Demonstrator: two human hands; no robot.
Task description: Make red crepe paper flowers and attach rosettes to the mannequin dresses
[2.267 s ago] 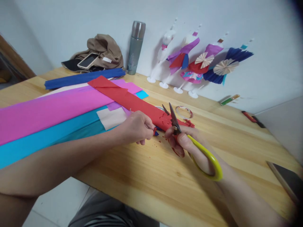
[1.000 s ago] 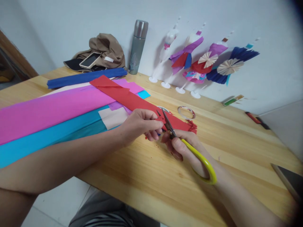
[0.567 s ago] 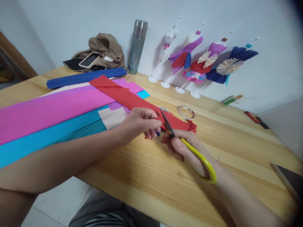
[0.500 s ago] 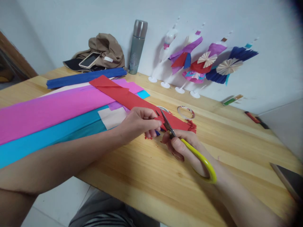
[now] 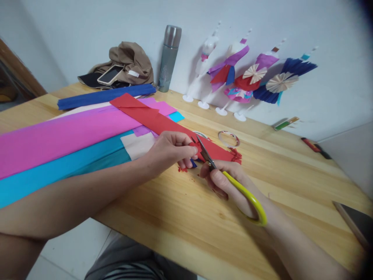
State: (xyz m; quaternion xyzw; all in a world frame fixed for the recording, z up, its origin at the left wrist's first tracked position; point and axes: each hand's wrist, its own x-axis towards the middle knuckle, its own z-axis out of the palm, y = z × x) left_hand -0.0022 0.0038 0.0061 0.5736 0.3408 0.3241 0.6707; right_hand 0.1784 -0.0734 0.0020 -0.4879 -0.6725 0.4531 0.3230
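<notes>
Stretches the left forearm in from the left, pinching a small red paper piece [image 5: 198, 146] between thumb and forefinger of the left hand [image 5: 175, 147], other fingers curled below. Clamps the right hand [image 5: 223, 179] on the scissors [image 5: 247, 194], reaching up from the lower right; points the parted blades at the paper piece, just beside the left fingertips. Shows a long red strip [image 5: 163, 122] behind both hands on the bench [image 5: 186, 217], pink paper [image 5: 72, 128] left of the left hand.
</notes>
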